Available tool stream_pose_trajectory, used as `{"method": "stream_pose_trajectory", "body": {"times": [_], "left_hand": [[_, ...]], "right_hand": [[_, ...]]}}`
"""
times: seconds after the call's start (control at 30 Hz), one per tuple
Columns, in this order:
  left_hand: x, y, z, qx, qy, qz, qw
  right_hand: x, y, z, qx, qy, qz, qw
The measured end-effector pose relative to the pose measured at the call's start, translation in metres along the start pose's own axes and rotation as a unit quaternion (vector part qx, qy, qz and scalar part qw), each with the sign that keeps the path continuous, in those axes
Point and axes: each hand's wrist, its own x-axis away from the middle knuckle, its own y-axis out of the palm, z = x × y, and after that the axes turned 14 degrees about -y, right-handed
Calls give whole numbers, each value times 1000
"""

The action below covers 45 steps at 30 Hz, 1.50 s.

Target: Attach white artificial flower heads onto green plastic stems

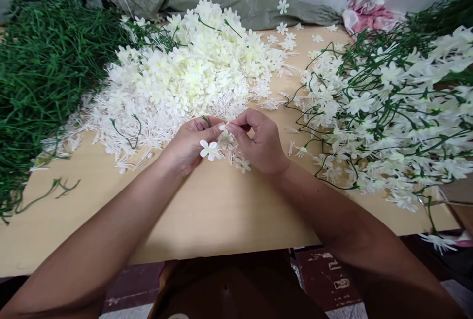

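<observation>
As two bare hands meet over a wood-toned worktable [207,220] in the head camera's view, thumbs and index fingers pinch together at a white artificial blossom [226,139] between them, the left hand [190,142] with a short green stem [206,121] at its index finger and the right hand [263,141] closing from the other side. The other fingers curl in, partly hidden, and their hold cannot be told. Judging by the piles, the work looks well under way but far from finished: a large bundle of stemmed white flowers [364,102] at the right appears done, while the heap of loose white blossoms [199,73] beyond the hands and the mound of bare green stems [59,58] at the left appear to be waiting. The count runs to one bundle, one heap and one mound, their individual pieces too many and too tangled to number. Three open blossoms show at the hands, counting the one at the fingertips; whether the outer two are gripped is unclear. One stemmed flower [438,242] hangs past the table's right edge, and one red-and-white cloth [369,11] lies at the back, beside grey-green fabric [254,11] along the wall.
</observation>
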Motion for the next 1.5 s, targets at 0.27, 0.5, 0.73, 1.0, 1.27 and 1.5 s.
{"method": "stream_pose_trajectory", "body": {"times": [0.27,0.5,0.73,1.0,1.27,1.5], "left_hand": [[0,-1,0,-23,15,32,999],[-2,-2,-3,-87,55,26,994],[-3,-4,-5,-106,79,30,991],[0,-4,-3,-167,98,30,981],[1,-12,-4,-227,109,12,968],[-2,-15,-4,-245,114,1,963]], "right_hand": [[3,0,4,-51,-3,-57,997],[3,-1,5,-44,4,-71,997],[0,-1,3,-87,89,-112,986],[-1,-3,7,-78,43,-101,991],[-2,-9,8,-57,34,-137,988],[-6,-13,3,-73,36,-127,989]]}}
